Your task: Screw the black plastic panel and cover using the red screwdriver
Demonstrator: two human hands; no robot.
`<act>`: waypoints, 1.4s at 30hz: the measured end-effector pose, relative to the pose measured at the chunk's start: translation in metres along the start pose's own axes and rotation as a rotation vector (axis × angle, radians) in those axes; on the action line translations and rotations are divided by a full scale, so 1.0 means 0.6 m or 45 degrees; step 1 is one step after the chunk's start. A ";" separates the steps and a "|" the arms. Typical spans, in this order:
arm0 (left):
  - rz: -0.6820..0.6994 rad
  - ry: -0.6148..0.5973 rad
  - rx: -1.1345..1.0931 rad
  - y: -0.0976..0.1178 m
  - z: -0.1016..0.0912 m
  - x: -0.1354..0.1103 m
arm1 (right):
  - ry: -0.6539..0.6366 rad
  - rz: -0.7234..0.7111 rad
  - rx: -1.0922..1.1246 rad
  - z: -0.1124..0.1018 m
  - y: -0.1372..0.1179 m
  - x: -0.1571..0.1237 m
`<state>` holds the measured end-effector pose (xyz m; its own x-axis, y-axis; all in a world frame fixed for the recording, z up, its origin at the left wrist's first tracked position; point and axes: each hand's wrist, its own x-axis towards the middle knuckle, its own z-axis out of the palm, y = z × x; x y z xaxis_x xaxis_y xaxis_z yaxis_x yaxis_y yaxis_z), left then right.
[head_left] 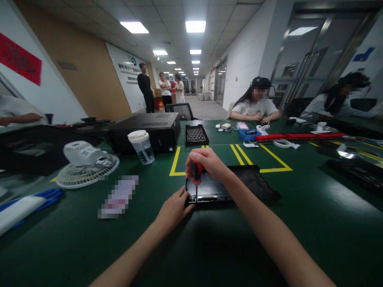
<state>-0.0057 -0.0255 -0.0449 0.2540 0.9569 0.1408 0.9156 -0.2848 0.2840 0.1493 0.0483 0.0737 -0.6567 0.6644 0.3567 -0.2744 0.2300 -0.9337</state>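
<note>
Screw-turning, I judged, was in hand: the right hand (208, 161) clenched a red-and-black screwdriver (196, 171), its slim shaft upright at the near-left corner of a glossy black panel (254, 183) well inside the desk (209, 255)'s far edge. The left hand (176, 205) braced that corner, thumb spread; turning called for steady pressure.

From here I can't see the whole grip of the screwdriver (196, 173): the right hand (206, 161) wraps it. At six o'clock its tip is too small for me to tell what it meets. The right forearm (266, 219) hides part of the black panel (255, 181); the left hand (176, 204) covers its eight-o'clock corner. At eight, pixelation blurs a pale flat item (121, 195). At ten, I can't read the small lettering on the wall sign (125, 75).
</note>
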 end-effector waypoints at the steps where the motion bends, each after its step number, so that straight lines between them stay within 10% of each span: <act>1: 0.001 0.000 -0.003 0.000 0.000 0.000 | 0.012 0.001 -0.020 0.000 -0.002 -0.001; 42: -0.007 -0.012 0.036 0.001 -0.001 0.001 | 0.580 -0.302 -0.945 0.025 -0.011 -0.010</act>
<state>-0.0053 -0.0252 -0.0440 0.2519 0.9589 0.1307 0.9252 -0.2782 0.2580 0.1446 0.0318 0.0783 -0.2553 0.7220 0.6431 0.2602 0.6919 -0.6735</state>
